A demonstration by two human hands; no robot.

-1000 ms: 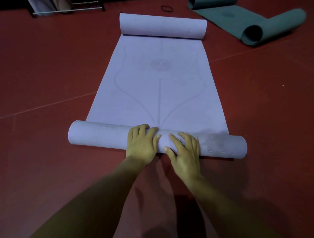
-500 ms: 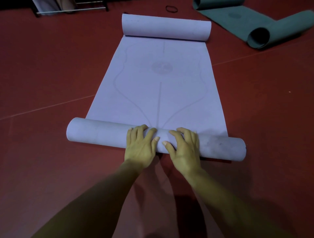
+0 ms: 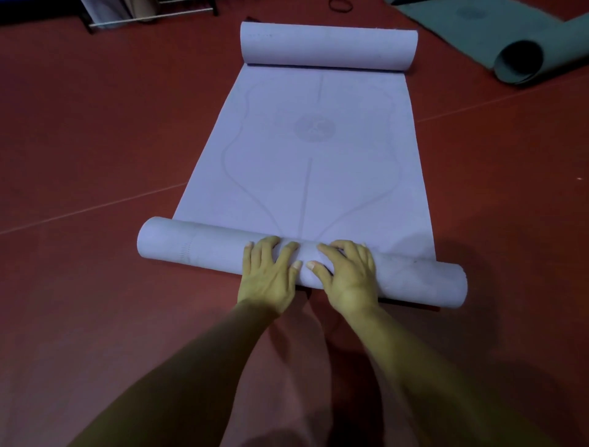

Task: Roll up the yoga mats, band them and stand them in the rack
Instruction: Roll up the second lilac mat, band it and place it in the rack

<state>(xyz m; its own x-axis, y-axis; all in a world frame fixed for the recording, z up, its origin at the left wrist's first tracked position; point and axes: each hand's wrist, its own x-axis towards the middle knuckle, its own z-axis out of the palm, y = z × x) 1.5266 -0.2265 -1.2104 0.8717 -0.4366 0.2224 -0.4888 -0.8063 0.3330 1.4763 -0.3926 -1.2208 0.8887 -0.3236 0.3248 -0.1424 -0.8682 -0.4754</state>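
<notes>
**Inspector:** Step in hand?

**Recorder:** Rolling, first mat. The lavender mat (image 3: pixel 306 153) lies flat on the red floor (image 3: pixel 95 143), running from 6 to 12 o'clock. Its near roll (image 3: pixel 197 249) sits at the 6 o'clock end. The far end (image 3: pixel 328 48), at 12, curls up on itself.

**Inspector:** Hands?

**Recorder:** The left hand (image 3: pixel 267 274) and right hand (image 3: pixel 347 277) lie side by side on the roll's middle. Fingers are spread and laid flat over the top, pressing. Neither hand closes round anything.

**Inspector:** Progress?

**Recorder:** Early, in my judgement. Most of the length is unrolled, and nothing is banded or racked. A green mat (image 3: pixel 516 60) lies part-rolled at 2 o'clock. A dark band (image 3: pixel 341 4) lies on the floor at 12. What looks like the rack (image 3: pixel 149 16) stands at 11.

**Inspector:** Next move?

**Recorder:** Push the roll on toward 12 with even pressure from both palms. The roll lies askew, right end nearer, so that end needs bringing forward or the ends may not finish flush. The far curl will likely need flattening on arrival.
</notes>
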